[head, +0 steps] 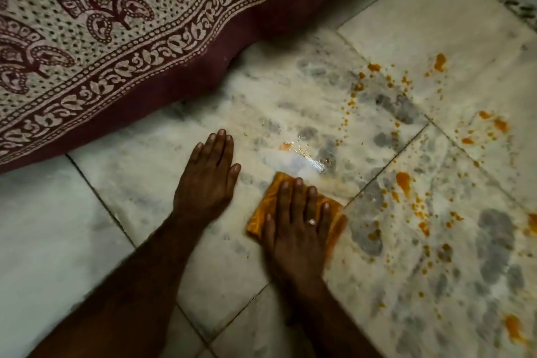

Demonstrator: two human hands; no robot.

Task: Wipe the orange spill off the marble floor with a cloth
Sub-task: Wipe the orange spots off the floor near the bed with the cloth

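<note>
readable text: none | patterned fabric [116, 23]: printed paisley and leaf-border motifs, no letters or numbers | marble floor [130, 189]: grey veining only, no marks or signs | ring [311, 222]: perhaps plain, too small and blurred to tell any engraving
</note>
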